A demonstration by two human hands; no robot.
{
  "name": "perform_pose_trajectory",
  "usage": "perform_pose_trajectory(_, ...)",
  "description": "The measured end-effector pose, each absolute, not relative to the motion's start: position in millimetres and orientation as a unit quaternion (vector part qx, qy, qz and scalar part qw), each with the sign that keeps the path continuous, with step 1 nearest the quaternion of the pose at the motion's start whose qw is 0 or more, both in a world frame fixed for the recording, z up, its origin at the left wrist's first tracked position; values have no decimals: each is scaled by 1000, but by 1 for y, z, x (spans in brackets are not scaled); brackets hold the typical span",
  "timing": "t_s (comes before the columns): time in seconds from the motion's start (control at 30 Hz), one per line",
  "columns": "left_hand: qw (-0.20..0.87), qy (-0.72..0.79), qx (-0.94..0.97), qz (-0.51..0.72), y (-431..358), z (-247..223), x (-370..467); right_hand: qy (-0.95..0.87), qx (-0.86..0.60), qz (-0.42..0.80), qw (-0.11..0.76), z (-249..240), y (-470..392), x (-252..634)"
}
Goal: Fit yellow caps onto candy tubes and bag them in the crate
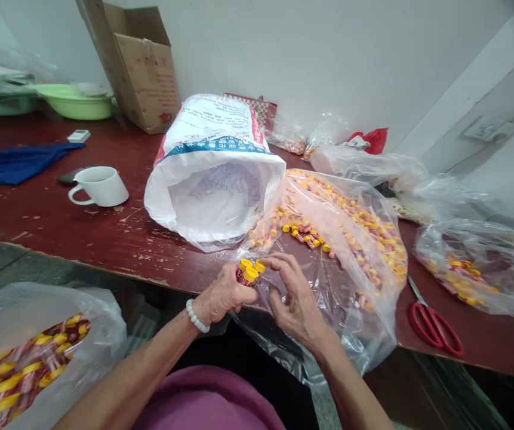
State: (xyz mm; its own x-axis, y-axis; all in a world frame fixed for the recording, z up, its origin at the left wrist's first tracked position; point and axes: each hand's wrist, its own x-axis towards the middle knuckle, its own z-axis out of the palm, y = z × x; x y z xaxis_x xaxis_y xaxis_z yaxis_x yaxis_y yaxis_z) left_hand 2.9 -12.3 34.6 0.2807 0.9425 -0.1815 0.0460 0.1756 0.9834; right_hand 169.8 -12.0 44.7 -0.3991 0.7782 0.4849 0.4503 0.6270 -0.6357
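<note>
My left hand (225,292), with a bead bracelet at its wrist, is closed round a small bunch of red tubes with yellow caps (250,275); three caps show at the top. Just to the right is my right hand (293,295), fingers curved and apart, with nothing visible in it. Its index fingertip is close to the nearest cap; whether they touch I cannot tell. Beyond my hands, a clear plastic bag (328,280) lies spread on the table, full of short yellow-capped pieces. A white woven sack (221,128) lies with its mouth towards me, clear plastic items inside.
Red-handled scissors (433,325) lie at the right table edge, near another clear bag (502,298). A white mug (102,188), a blue cloth (19,162), a green basin (77,107) and a cardboard box (149,83) stand left. Below, a bag (99,334) holds capped tubes.
</note>
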Motion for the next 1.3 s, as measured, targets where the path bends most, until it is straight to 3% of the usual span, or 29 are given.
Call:
perform_pose_trajectory(0.3,727,413,407,368,-22,30,7,-831,-378,88,398,24,-23,158)
perform_pose_trajectory(0.53,790,371,358,333,-17,29,-7,-699,-411,368,454,15,-23,146)
perform_pose_trajectory(0.97,829,364,217,364,-31,25,-19,-798,-326,396,318,38,-24,146)
perform_pose_trajectory(1.3,806,373,196,415,-55,35,-37,-828,-347,243,367,27,-35,97)
